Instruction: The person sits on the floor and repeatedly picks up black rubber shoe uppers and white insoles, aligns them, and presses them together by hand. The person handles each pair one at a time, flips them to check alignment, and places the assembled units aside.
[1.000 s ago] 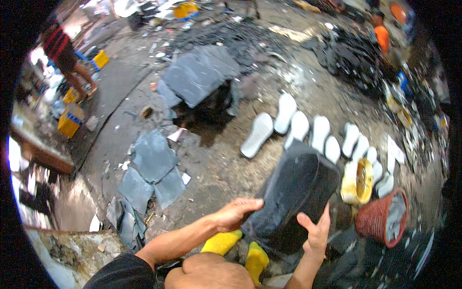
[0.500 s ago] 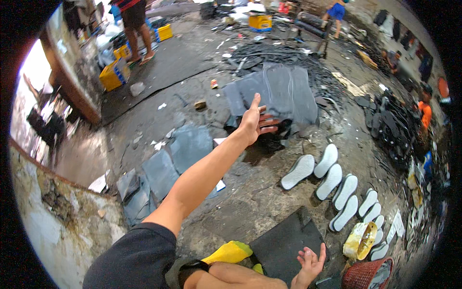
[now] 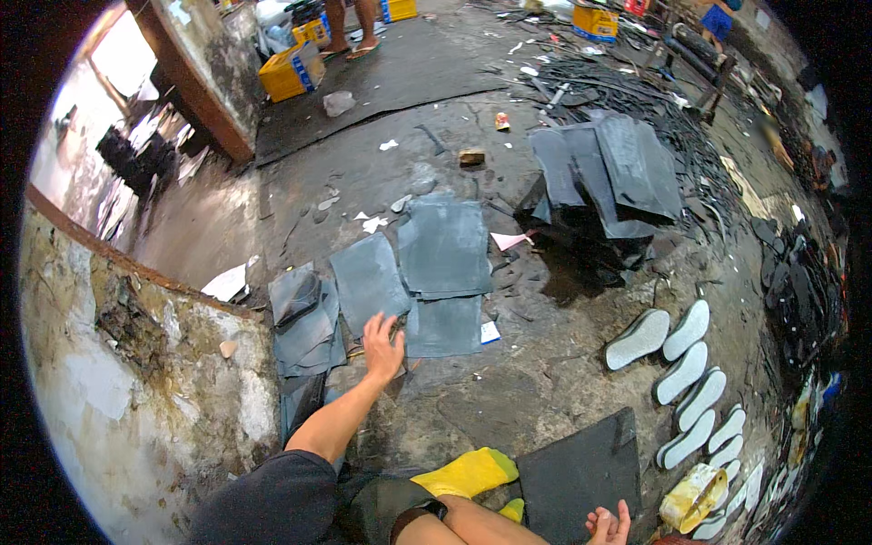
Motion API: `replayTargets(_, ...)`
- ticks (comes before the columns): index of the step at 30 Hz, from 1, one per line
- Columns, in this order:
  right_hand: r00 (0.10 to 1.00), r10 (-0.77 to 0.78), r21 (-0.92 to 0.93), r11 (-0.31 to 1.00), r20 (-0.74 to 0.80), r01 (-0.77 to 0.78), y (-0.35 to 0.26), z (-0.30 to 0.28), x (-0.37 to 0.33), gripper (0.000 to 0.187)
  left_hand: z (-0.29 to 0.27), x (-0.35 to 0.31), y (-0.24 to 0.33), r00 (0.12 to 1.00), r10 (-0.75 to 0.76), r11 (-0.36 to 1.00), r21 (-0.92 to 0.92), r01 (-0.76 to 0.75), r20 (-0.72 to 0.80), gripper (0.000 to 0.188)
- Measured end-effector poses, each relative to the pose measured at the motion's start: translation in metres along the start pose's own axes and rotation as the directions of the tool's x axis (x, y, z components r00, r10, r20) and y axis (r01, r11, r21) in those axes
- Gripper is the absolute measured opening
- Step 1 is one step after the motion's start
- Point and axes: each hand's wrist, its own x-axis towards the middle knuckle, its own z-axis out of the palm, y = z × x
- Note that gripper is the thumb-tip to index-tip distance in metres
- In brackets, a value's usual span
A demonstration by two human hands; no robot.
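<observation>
My left hand (image 3: 383, 352) reaches out with fingers apart and holds nothing. It is at the lower edge of a flat grey rubber-like sheet (image 3: 368, 282); I cannot tell whether it touches. Beside that lie another grey sheet (image 3: 442, 245), a smaller one (image 3: 445, 329) and a rumpled pile of sheets (image 3: 304, 331). Low in the picture, my right hand (image 3: 610, 527) is partly cut off by the edge, its fingers loosely bent, apart and bare. It hovers by a dark square mat (image 3: 581, 472) in front of my yellow-socked foot (image 3: 468, 472).
A stack of grey sheets (image 3: 627, 173) rises at the upper right. Several white shoe soles (image 3: 686, 372) lie in rows on the right, near a stained yellow container (image 3: 695, 498). A peeling wall (image 3: 163, 363) bounds the left. Another person's legs (image 3: 350, 27) stand beyond, near yellow crates (image 3: 291, 73).
My left hand has drawn back and left, from in front of the stacked sheets to the sheets on the floor. The view has shifted left and down. My right hand stays low by the mat.
</observation>
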Motion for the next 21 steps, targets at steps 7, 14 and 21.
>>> replayTargets(7, 1.0, 0.003, 0.015, 1.0, 0.01, -0.003, -0.005, 0.002, -0.002, 0.042, -0.027, 0.088, -0.079, 0.886, 0.041, 0.999, 0.008, -0.051, 0.462, 0.048)
replayTargets(14, 0.998, -0.062, 0.002, 0.998, -0.02, 0.062, -0.002, -0.004, -0.006, 0.039, -0.117, 0.206, -0.039, 0.888, -0.278, 0.584, -0.669, 0.459, 0.367, 0.021)
replayTargets(21, 0.991, -0.105, 0.075, 0.992, 0.083, 0.099, 0.013, 0.01, 0.015, 0.042, -0.231, 0.223, 0.142, 0.715, 0.066, 0.38, -0.681, 0.627, 0.696, 0.026)
